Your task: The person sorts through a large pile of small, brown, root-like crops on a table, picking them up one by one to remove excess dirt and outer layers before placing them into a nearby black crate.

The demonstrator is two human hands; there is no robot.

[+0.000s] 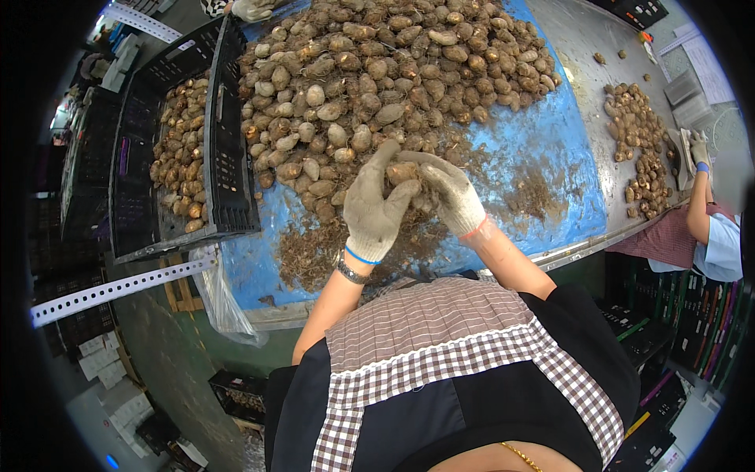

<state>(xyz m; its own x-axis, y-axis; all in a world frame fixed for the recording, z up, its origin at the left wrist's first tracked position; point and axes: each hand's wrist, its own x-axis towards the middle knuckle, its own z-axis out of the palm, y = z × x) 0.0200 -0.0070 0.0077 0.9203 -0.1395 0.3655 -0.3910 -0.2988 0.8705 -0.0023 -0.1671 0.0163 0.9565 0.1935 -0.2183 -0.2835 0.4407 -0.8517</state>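
Observation:
Over the near edge of a large heap of small brown taro corms (368, 88), both my hands wear dirty knitted work gloves. My left hand (377, 206) has its fingers and thumb around one corm (402, 173). Against the right side of that corm is my right hand (445, 189), its fingers curled over fibrous material; whether it grips the same corm or another piece cannot be told. Loose root fibres and dirt (312, 253) lie below my hands on the blue sheet (578, 177) that covers the table.
A black plastic crate (233, 177) with corms inside stands at the left. On the metal table at the right are smaller piles of corms (637, 118), beside a co-worker's gloved hand (699, 147). Another gloved hand (252, 9) rests at the top left. A perforated metal bar (124, 285) juts out left.

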